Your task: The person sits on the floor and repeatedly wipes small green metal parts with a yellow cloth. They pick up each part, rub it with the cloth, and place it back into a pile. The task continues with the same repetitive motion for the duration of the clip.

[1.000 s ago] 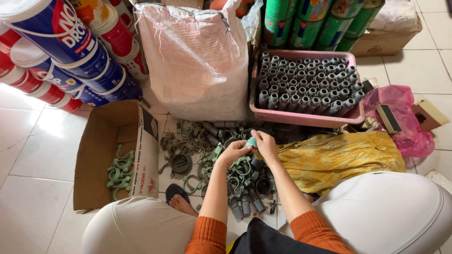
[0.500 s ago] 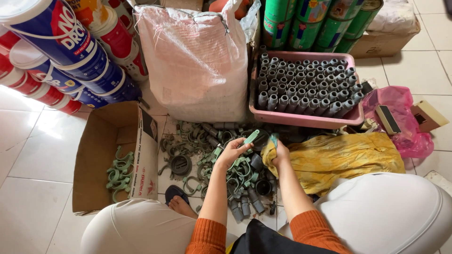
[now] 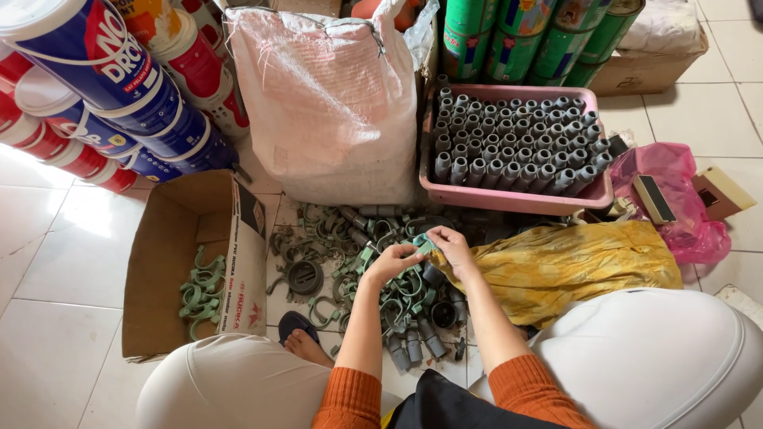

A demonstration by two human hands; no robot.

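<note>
Both hands meet over the middle of the floor, working one small green clip (image 3: 424, 243) between them. The left hand (image 3: 393, 260) is curled around the clip's near side, fingers clenched on it, and the right hand (image 3: 455, 248) pinches its far end from about 2 o'clock. The clip sits raised just above the heap of grey-green clamps and fittings (image 3: 373, 262) that is spread on the tiles.

As a judgement, the step in hand is the handling of a single piece picked out of the heap, perhaps cleaning or checking it. The next move calls for a firm two-handed grip while the piece is turned, then a place to put it. The cardboard box (image 3: 163, 266) at 9 o'clock already holds a small cluster of clean green clips (image 3: 200, 290), and the pink tray (image 3: 517, 197) at 1 o'clock is packed with upright grey tube fittings.

The fingers cover most of the clip, so its exact shape and any dirt on it are hard to make out. A yellow cloth (image 3: 572, 262) lies just beside the right hand, over whatever is under it. The person's knees hide the near floor, and only a toe in a sandal (image 3: 302, 338) shows at 7 o'clock. The white sack (image 3: 334, 103) at 12 o'clock is closed, its contents unseen.
</note>
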